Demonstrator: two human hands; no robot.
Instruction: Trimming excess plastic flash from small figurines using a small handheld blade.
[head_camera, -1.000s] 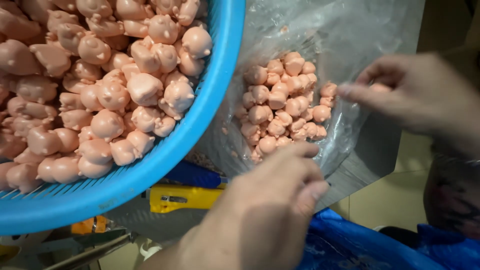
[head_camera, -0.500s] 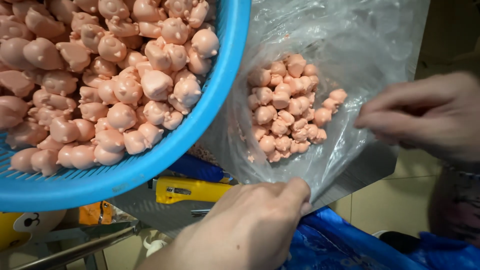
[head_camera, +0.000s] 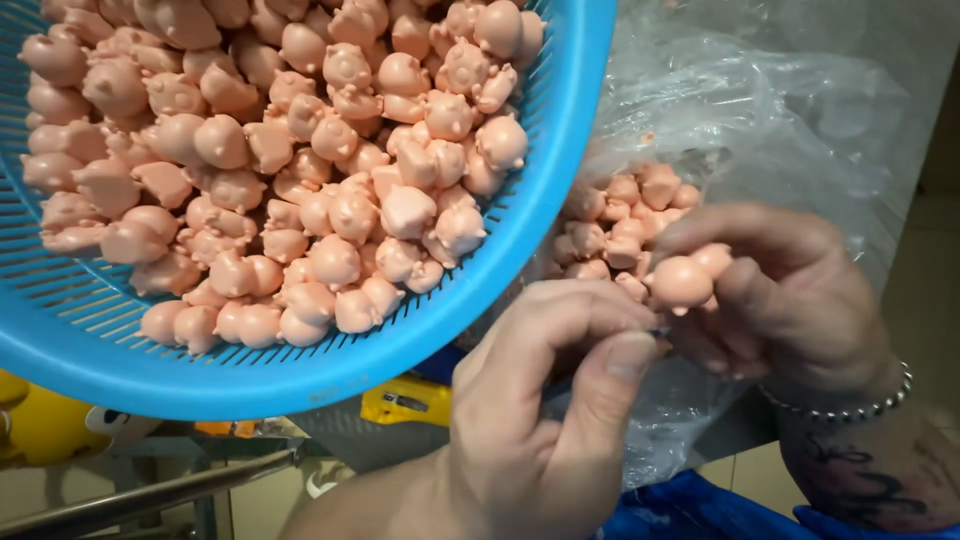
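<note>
A blue slotted plastic basket (head_camera: 560, 160) fills the upper left and holds several small pink pig-shaped toys (head_camera: 330, 190). To its right hangs a clear plastic bag (head_camera: 760, 120) with more pink pigs (head_camera: 620, 215) inside. My right hand (head_camera: 790, 300) pinches one pink pig toy (head_camera: 680, 283) between thumb and fingers, in front of the bag. My left hand (head_camera: 545, 410) is just below and left of it, with its fingers curled and its thumb tip touching the bag's edge by the pig. A beaded bracelet (head_camera: 850, 405) is on my right wrist.
Under the basket lie a yellow tool (head_camera: 405, 402) and a yellow soft toy (head_camera: 40, 425). A metal bar (head_camera: 150, 495) crosses the lower left. Blue plastic sheet (head_camera: 690, 510) lies at the bottom, and pale floor tiles (head_camera: 925, 300) show at the right.
My right hand has come in from the right edge to the bag's front and now holds one pig. My left hand has risen to meet it. The view has moved closer.
</note>
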